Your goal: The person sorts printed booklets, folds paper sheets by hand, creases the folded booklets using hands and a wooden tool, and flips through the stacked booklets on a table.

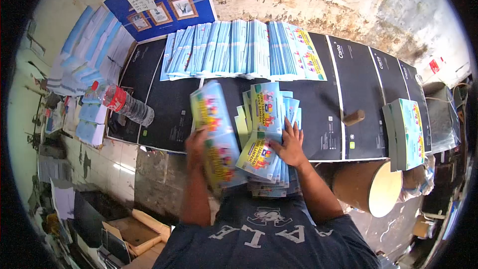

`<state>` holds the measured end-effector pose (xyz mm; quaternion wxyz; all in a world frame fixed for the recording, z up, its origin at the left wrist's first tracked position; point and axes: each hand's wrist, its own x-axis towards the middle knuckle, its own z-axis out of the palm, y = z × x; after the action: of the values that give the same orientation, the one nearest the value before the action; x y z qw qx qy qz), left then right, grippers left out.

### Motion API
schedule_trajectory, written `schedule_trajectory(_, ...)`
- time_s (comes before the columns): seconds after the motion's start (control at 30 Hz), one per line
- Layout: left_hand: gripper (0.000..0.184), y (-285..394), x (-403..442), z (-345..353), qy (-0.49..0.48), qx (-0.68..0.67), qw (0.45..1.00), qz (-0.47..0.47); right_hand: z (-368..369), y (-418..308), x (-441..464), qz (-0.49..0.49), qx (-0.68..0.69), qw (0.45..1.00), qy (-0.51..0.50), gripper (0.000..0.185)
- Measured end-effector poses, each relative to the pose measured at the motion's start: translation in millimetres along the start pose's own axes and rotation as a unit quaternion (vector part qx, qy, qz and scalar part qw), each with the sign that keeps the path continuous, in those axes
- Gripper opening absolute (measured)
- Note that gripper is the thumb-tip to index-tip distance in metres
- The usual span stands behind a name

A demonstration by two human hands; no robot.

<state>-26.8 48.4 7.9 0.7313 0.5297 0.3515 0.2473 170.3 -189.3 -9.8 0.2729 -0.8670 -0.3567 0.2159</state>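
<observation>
Blue sheet (217, 137) at nine o'clock is clamped in the left grip (197, 143); the right grip (291, 147), fingers apart, lies on the middle pile (264, 125), maybe to stop it sliding.

Booklet row (244, 50) along back edge of table (358, 79); booklet pile (266, 114) before it, mid-front; bottle (124, 104) at left end, booklet stack (411, 132) right; drum (386, 189) below front edge, right.

2 bare forearms (318, 189) reach forward, left hand (196, 144) blurred, right hand (291, 145) splayed palm-down.
</observation>
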Motion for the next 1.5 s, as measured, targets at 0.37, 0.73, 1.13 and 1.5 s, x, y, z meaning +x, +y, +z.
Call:
schedule_trajectory(0.37,0.062,-57.5,7.9,76.1,-0.094,0.073,0.989,0.092,0.2,-4.1,-0.8,0.003,-0.036,0.999,-0.012,0.091)
schedule_trajectory(0.73,0.048,12.9,13.7,-35.9,-0.073,-0.118,0.984,0.113,5.9,3.7,-1.3,-0.019,-0.031,0.999,0.010,0.075)
schedule_trajectory(1.13,0.045,-48.6,16.4,43.4,-0.025,-0.030,0.991,0.130,7.3,3.9,3.2,0.002,0.013,1.000,0.005,0.073)
schedule_trajectory(1.5,0.059,-70.0,18.1,60.3,-0.034,0.105,0.986,0.124,12.0,6.2,4.4,0.013,0.013,1.000,0.018,0.076)
